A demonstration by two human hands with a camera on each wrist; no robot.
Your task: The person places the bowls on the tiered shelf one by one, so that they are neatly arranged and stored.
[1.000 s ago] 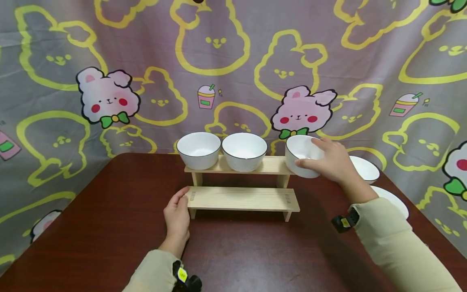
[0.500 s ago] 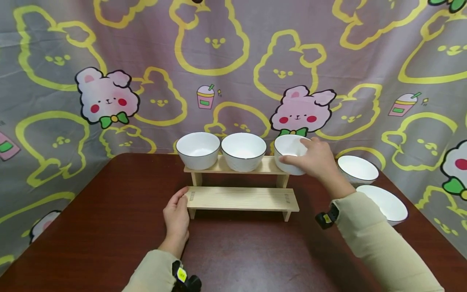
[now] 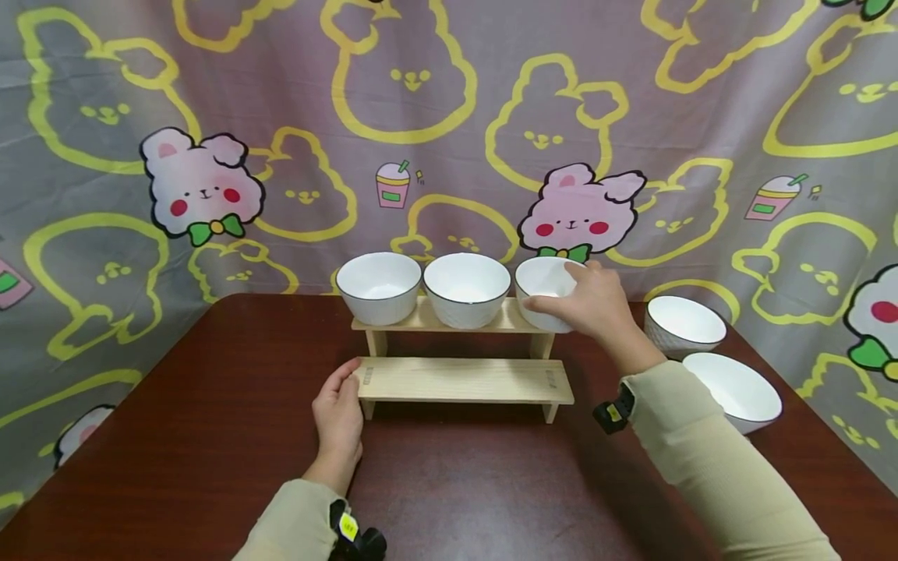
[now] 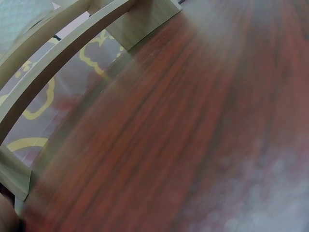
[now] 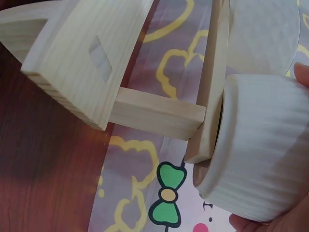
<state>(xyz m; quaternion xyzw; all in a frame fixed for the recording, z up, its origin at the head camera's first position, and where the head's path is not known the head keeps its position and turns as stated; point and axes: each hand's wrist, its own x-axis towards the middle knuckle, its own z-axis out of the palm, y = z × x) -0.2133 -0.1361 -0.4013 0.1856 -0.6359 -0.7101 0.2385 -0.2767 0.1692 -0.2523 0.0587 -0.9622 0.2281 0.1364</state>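
Note:
A two-step wooden rack (image 3: 456, 379) stands on the table. Two white bowls with dark rims, a left bowl (image 3: 379, 290) and a middle bowl (image 3: 466, 291), sit side by side on its upper step. My right hand (image 3: 592, 304) grips a third white bowl (image 5: 263, 145) at the upper step's right end, thumb in front and fingers over the rim. In the right wrist view this bowl's base lies against the upper board, its edge overhanging the end. My left hand (image 3: 338, 417) pinches the left end of the lower step, which bears nothing.
Two more white bowls, a far bowl (image 3: 684, 323) and a nearer bowl (image 3: 733, 389), stand on the right side of the dark red-brown table (image 3: 210, 436). A patterned curtain (image 3: 281, 117) hangs behind the table.
My right hand has moved left with the third bowl, bringing it beside the middle bowl on the upper step. The left hand stays on the rack.

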